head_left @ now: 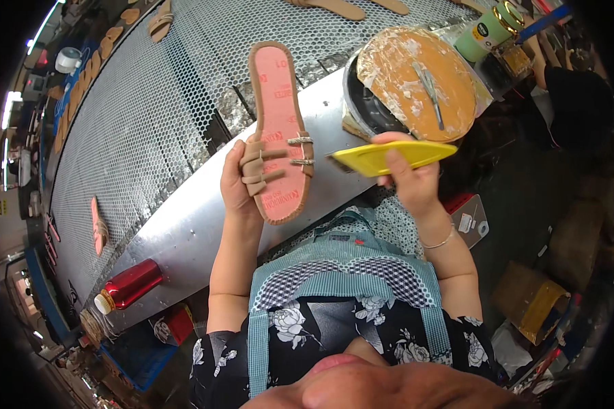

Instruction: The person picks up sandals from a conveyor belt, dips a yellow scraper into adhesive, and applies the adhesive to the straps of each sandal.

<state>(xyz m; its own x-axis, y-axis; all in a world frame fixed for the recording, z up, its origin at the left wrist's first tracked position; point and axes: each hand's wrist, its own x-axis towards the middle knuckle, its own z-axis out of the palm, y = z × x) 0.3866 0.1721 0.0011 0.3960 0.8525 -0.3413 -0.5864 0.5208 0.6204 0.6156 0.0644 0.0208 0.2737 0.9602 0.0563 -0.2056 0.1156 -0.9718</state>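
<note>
1. Head view: a sandal [278, 126] is clamped in the left hand [237, 180], above a metal ledge [194, 232]; open room separates its right edge from a yellow tool [389, 157].
2. The sandal has a pink insole with red print, tan rim and straps, and two braided silvery strap ends.
3. The right hand [414, 183] is closed around the yellow tool.
4. Beyond the tool stands a round tub [361, 112]; beyond the sandal, a mesh surface [140, 102] stretches past the ledge.
</note>
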